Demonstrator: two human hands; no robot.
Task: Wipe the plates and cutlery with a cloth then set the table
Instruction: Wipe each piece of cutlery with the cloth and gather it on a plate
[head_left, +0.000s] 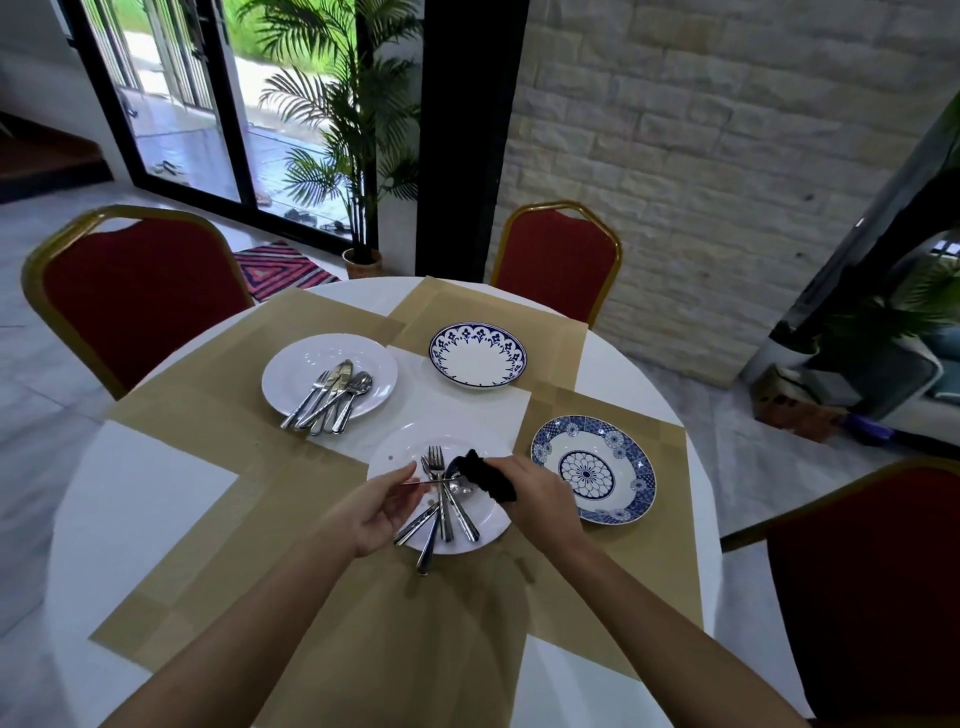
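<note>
A white plate (395, 457) in front of me carries several forks and spoons (447, 512). Over it, my left hand (376, 506) pinches the thin handle of one piece of cutlery (415, 484), held level. My right hand (540, 496) grips a black cloth (485, 475) whose end wraps the far end of that piece. A second white plate (296, 379) at the left holds more cutlery (332, 397). Two blue-patterned plates lie bare: one at the back (478, 356), one at the right (592, 470).
Gold placemats (208, 431) cover the round white table (150, 499). Red chairs with gold frames stand at the back left (135, 296), the back (558, 260) and the right (872, 587). A potted palm (358, 156) stands by the glass door.
</note>
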